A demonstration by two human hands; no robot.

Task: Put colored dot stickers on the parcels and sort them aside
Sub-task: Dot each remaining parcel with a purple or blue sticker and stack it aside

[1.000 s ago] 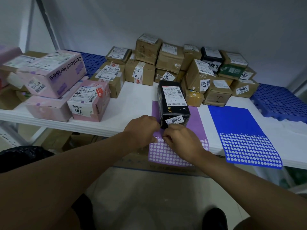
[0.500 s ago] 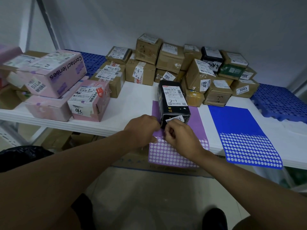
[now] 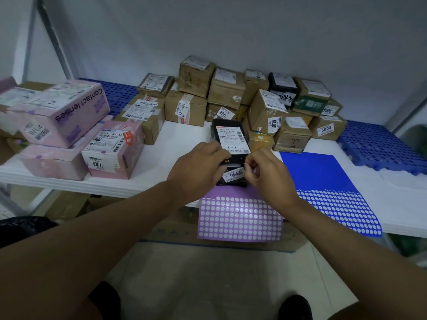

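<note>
At shelf (image 3: pixel 161 181) front edge, centre: black box (image 3: pixel 231 144) lies on the back half of the purple sheet (image 3: pixel 240 218), long axis pointing away, white "1-2" shipping label on top, "9665" tag (image 3: pixel 233 174) on the near end. Left hand (image 3: pixel 198 165) has come up off the sheet edge and now grips the box's left near corner, fingers curled over the top. Right hand (image 3: pixel 265 172) has also risen from the sheet to the box's right near corner, thumb and forefinger pinched together; can't tell if a dot sits between them, too small. The 9665 tag, half covered half a second ago, is readable again. My read: peel is done, dot is about to go on the box near that tag, sort-aside not started. Box looks like glossy rigid card, sharp edges, should slide easily on the smooth white shelf. Purple sheet is thin flexible paper, front half overhangs the shelf edge, its pale round dots in a tight grid, back rows bare. Blue sheet (image 3: pixel 328 192) just to the right, same format. Behind: brown cardboard parcels (image 3: pixel 226 91), taped, scuffed, stacked loosely. Left: pink cartons (image 3: pixel 69 112), one marked "Contact lenses". Blue perforated plastic pallets (image 3: pixel 381 146) at both shelf ends.
</note>
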